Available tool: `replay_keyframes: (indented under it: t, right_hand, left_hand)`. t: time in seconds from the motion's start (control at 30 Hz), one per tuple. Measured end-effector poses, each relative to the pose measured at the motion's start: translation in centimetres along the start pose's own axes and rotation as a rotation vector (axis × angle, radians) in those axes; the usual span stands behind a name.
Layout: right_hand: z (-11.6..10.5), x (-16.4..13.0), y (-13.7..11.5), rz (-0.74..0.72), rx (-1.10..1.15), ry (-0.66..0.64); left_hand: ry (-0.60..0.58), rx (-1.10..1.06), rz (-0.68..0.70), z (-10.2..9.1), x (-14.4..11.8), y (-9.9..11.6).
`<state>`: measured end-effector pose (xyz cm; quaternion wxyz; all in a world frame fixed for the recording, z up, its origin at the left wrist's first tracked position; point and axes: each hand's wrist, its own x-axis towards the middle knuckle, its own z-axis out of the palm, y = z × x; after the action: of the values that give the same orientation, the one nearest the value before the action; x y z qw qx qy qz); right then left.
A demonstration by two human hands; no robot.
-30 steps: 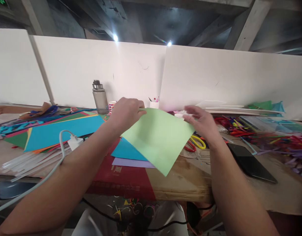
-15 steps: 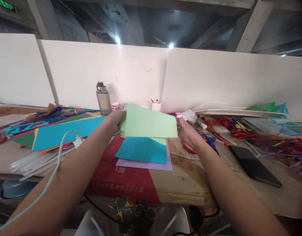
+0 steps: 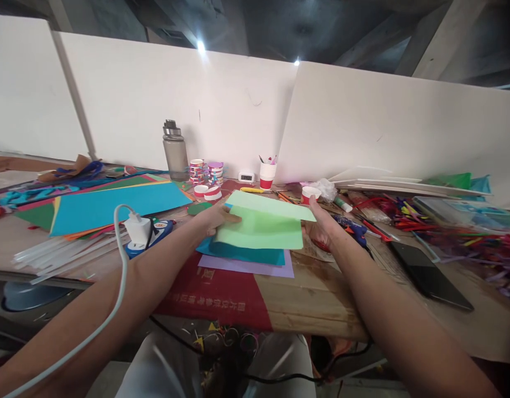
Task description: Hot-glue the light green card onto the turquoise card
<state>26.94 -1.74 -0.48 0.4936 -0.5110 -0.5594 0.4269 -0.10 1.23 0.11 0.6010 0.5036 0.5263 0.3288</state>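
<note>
Between my hands are light green sheets of paper [image 3: 259, 229], one flap raised above another. My left hand [image 3: 217, 217] pinches them at the left side, with fingers lying over the edge. At the right end my right hand [image 3: 322, 225] grips the paper, thumb up along the edge and the other fingers partly hidden. Directly under the green paper lie a blue sheet [image 3: 255, 256] and a purple sheet [image 3: 246, 267], on a red and brown cardboard surface [image 3: 222, 293].
Left of my hands are coloured sheets [image 3: 114, 204], glue sticks [image 3: 68, 257] and a power strip [image 3: 155, 235] with a cable crossing my left arm. A bottle [image 3: 175, 152] and paper cups [image 3: 267, 174] stand behind. To the right are a glue gun [image 3: 352, 231] and a phone [image 3: 431, 273].
The green paper has come down towards the blue sheet and now shows two layers. My left hand has moved right and lower along it. The view has tilted down, revealing cups and a small clock.
</note>
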Motion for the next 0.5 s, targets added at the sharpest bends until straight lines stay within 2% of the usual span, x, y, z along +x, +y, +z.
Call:
replay_keyframes:
  t: [0.07, 0.17, 0.3, 0.4, 0.5]
  right_hand:
    - [-0.3, 0.0, -0.2, 0.163, 0.124, -0.028]
    - [-0.4, 0.0, -0.6, 0.298, 0.227, -0.018]
    - [-0.2, -0.3, -0.8, 0.299, 0.204, -0.071]
    - [0.2, -0.5, -0.2, 0.206, 0.01, -0.106]
    - [0.6, -0.6, 0.7, 0.017, -0.497, -0.113]
  left_hand:
    - [0.0, 0.021, -0.01, -0.3, -0.2, 0.2]
    - [-0.02, 0.063, -0.033, -0.8, -0.5, 0.5]
    - [-0.057, 0.191, -0.035, -1.4, -1.0, 0.8]
    - [-0.001, 0.412, -0.012, -1.8, -1.6, 1.0]
    - [0.001, 0.624, 0.051, -2.2, -2.1, 1.1]
